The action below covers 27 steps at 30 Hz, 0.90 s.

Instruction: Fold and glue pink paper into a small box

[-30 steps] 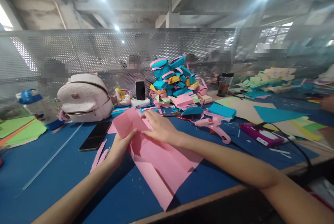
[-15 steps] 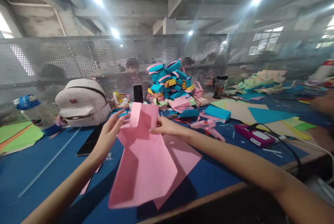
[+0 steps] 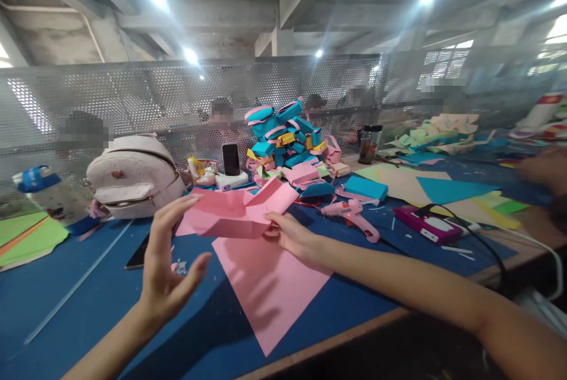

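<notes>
A folded pink paper piece (image 3: pixel 239 225) with raised sides is held up over the table by my right hand (image 3: pixel 292 235), whose thumb and fingers pinch its right corner. My left hand (image 3: pixel 166 268) is open to the left of the paper, thumb spread away from the fingers, holding nothing. Below the folded piece, a flat pink sheet (image 3: pixel 283 297) lies on the blue tabletop, partly in shadow. To the right of my right hand rests a pink glue gun (image 3: pixel 352 216). A dark flat device (image 3: pixel 137 253) is partly hidden behind my left hand.
A heap of blue, pink and yellow paper pieces (image 3: pixel 287 137) rises behind, with a phone (image 3: pixel 231 159) propped beside it. A white backpack (image 3: pixel 133 179) and a bottle (image 3: pixel 57 197) stand left. At right are a purple box (image 3: pixel 427 225) with cables and another person's blurred hand (image 3: pixel 543 173).
My left hand has come off the pink paper and moved down toward me, opening. My right hand has turned the folded piece sideways, uncovering more of the flat sheet below.
</notes>
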Motion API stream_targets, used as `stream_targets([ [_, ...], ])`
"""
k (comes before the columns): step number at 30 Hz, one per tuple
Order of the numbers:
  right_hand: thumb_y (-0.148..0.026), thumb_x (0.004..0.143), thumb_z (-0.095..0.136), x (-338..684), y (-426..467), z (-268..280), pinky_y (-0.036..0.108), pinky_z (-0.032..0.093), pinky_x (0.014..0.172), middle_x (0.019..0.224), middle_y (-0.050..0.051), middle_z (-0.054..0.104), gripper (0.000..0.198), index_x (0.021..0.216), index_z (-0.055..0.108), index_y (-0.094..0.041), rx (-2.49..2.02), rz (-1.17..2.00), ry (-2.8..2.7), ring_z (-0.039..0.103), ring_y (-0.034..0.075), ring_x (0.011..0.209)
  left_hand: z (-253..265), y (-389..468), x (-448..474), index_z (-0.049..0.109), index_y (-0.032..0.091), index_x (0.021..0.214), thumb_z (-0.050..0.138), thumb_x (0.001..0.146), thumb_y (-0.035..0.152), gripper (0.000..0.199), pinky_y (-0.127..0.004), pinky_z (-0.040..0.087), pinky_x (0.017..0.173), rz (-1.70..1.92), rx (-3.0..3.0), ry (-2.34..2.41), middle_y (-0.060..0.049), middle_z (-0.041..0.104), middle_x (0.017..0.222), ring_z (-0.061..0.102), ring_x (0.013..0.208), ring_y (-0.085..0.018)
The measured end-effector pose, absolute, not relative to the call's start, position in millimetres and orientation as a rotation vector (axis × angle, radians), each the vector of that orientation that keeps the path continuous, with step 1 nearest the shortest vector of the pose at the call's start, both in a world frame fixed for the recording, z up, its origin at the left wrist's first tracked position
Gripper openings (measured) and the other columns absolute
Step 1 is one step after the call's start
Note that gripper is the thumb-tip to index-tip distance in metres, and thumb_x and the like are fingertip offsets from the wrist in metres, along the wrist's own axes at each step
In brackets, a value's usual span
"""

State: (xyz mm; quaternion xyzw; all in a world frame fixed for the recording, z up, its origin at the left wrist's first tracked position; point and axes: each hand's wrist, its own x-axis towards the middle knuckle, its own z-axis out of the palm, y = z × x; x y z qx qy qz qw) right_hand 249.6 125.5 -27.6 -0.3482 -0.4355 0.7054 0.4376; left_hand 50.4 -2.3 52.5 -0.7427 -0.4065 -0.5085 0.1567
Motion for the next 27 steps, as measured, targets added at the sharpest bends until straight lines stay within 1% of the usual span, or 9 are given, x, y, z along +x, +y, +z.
stream_targets([
  [4,-0.035,0.082,0.061,245.2,123.4,-34.4,0.028,0.054,0.067,0.076,-0.002,0.061,0.019,0.088,0.049,-0.022,-0.918,1.637,-1.126,0.063,0.012,0.063,57.0,6.3,67.5,0.05,0.022,0.131,0.068,0.082,0.036,0.054,-0.052,0.037,0.105,-0.715,-2.237,-1.277,-0.011,0.062,0.126,0.057,0.116,-0.033],
  [6,-0.034,0.082,0.059,243.2,121.3,-36.0,0.028,0.053,0.065,0.076,-0.001,0.063,0.017,0.092,0.052,-0.022,-0.91,1.581,-1.212,0.063,0.014,0.065,48.6,17.8,77.6,0.057,0.018,0.119,0.065,0.082,0.029,0.04,-0.046,0.045,0.094,-0.507,-2.331,-1.485,-0.011,0.067,0.117,0.061,0.109,-0.033],
  [9,-0.032,0.08,0.06,239.9,119.2,-36.2,0.026,0.052,0.063,0.079,0.0,0.065,0.02,0.096,0.056,-0.02,-0.863,1.495,-1.373,0.064,0.016,0.071,28.5,38.1,90.1,0.064,0.02,0.109,0.058,0.085,0.025,0.025,-0.036,0.047,0.084,-0.324,-2.489,-1.754,-0.009,0.072,0.108,0.066,0.102,-0.028],
  [12,-0.039,0.082,0.058,239.3,120.8,-36.6,0.025,0.049,0.055,0.072,-0.001,0.063,0.026,0.099,0.056,-0.019,-0.834,1.427,-1.543,0.061,0.015,0.061,9.6,54.7,94.9,0.068,0.019,0.089,0.058,0.081,0.025,0.014,-0.031,0.043,0.066,-0.288,-2.444,-1.911,-0.009,0.073,0.083,0.069,0.081,-0.028],
  [14,-0.044,0.086,0.052,242.4,124.3,-37.5,0.024,0.046,0.048,0.065,-0.002,0.059,0.029,0.1,0.056,-0.018,-0.847,1.37,-1.653,0.056,0.013,0.05,0.8,61.4,92.6,0.067,0.019,0.081,0.057,0.081,0.026,0.013,-0.029,0.039,0.061,-0.308,-2.424,-1.943,-0.01,0.071,0.076,0.069,0.075,-0.027],
  [17,-0.04,0.085,0.055,251.8,131.8,-39.1,0.023,0.043,0.051,0.069,0.0,0.062,0.025,0.097,0.059,-0.018,-0.887,1.218,-1.809,0.055,0.013,0.054,-6.1,65.5,83.9,0.068,0.02,0.078,0.059,0.08,0.026,0.012,-0.028,0.036,0.06,-0.352,-2.452,-1.97,-0.008,0.071,0.076,0.068,0.074,-0.025],
  [20,-0.03,0.074,0.067,261.3,138.7,-41.2,0.023,0.04,0.058,0.074,0.002,0.065,0.015,0.079,0.063,-0.017,-0.928,1.051,-1.958,0.056,0.015,0.065,-8.0,65.8,75.8,0.069,0.021,0.076,0.059,0.078,0.024,0.011,-0.026,0.036,0.061,-0.404,-2.507,-1.983,-0.005,0.071,0.077,0.066,0.074,-0.021],
  [23,-0.029,0.068,0.071,265.4,142.0,-43.5,0.024,0.036,0.056,0.069,0.002,0.064,0.017,0.064,0.061,-0.016,-0.978,0.947,-2.074,0.053,0.015,0.063,-8.4,65.5,71.4,0.069,0.02,0.076,0.058,0.078,0.023,0.012,-0.024,0.036,0.06,-0.459,-2.547,-1.99,-0.003,0.07,0.076,0.065,0.072,-0.018],
  [27,-0.031,0.067,0.072,264.0,141.9,-44.2,0.024,0.037,0.056,0.073,0.003,0.066,0.017,0.068,0.064,-0.016,-1.003,0.917,-2.14,0.056,0.016,0.065,-7.9,66.5,67.2,0.068,0.017,0.075,0.061,0.077,0.025,0.011,-0.024,0.035,0.058,-0.51,-2.578,-1.974,-0.001,0.067,0.07,0.06,0.067,-0.016],
])
